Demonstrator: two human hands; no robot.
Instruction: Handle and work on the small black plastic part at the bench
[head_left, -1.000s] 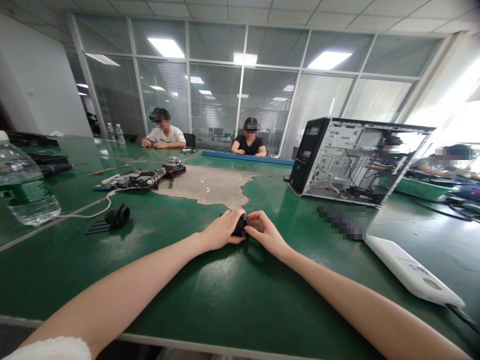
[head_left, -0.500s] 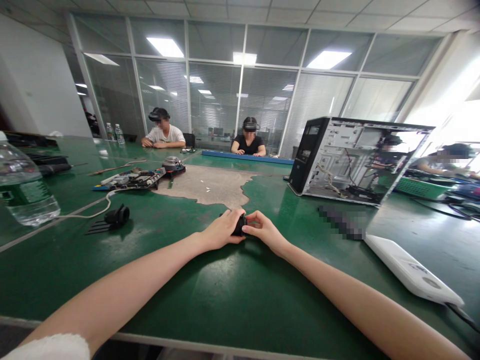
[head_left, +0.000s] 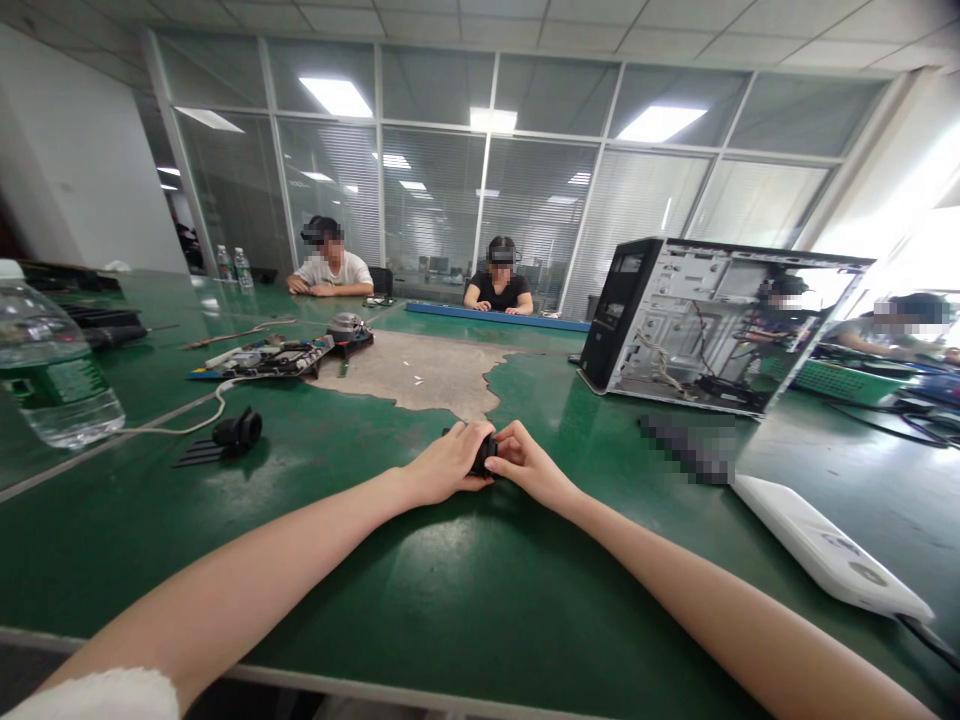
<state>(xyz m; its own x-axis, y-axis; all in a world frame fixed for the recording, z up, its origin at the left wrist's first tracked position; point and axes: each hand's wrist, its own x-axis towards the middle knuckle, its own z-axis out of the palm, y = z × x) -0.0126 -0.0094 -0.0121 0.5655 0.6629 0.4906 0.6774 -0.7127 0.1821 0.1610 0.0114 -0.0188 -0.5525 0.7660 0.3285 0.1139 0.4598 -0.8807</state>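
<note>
My left hand (head_left: pixel 448 466) is wrapped over a small black round part (head_left: pixel 482 458), low over the green table in front of me. The fingertips of my right hand (head_left: pixel 531 472) pinch the same part from its right side. Between the fingers only a dark curved edge shows, so its exact kind cannot be made out. Off to the left lies a black plastic piece (head_left: pixel 238 433) with a round end and several thin prongs, apart from both hands.
Farther left are a circuit board (head_left: pixel 274 357) and a water bottle (head_left: pixel 56 385). An open computer case (head_left: pixel 675 330) stands at right, a white power bank (head_left: pixel 829 550) nearer me. A bare brown patch (head_left: pixel 420 370) marks the green table (head_left: pixel 420 610). Several people sit around it.
The view has shifted very slightly. Both hands keep the same grip on the black round part, with no clear movement of the fingers.
</note>
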